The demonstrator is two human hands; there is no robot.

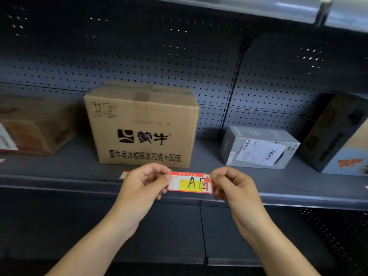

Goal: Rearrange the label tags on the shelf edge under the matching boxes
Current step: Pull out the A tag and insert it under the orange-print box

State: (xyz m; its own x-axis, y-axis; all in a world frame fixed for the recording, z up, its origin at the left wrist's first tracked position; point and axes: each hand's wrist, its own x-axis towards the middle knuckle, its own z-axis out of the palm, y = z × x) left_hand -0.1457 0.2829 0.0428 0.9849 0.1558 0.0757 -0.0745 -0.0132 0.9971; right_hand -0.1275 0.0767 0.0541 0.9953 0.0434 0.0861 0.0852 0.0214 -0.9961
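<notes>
Our left hand (146,181) pinches the left end of a label tag (190,182) between thumb and fingertips, and our right hand (231,184) pinches its right end in the same way, so the tag is stretched flat between the two. A ring (146,178) shows on a finger of the left hand. The tag is red-edged with a white patch at its left, a yellow patch in the middle bearing a handwritten letter A and another mark we cannot read, and a red arrow pointing up at its right end. We hold it in front of the near edge of the shelf (59,176), just below and slightly right of the big cardboard box (142,126), which stands upright on the shelf with black printed characters on its near face. Behind our left hand a second red and white tag (125,174) peeks out at the shelf edge; most of it is hidden. To the right of the cardboard box, well apart from it, a grey box (258,146) with a white shipping sticker lies on the shelf, and further right stands a dark box (338,136), tilted in view. At the far left sits a brown box (33,128), blurred. A perforated back panel (159,62) rises behind them all.
</notes>
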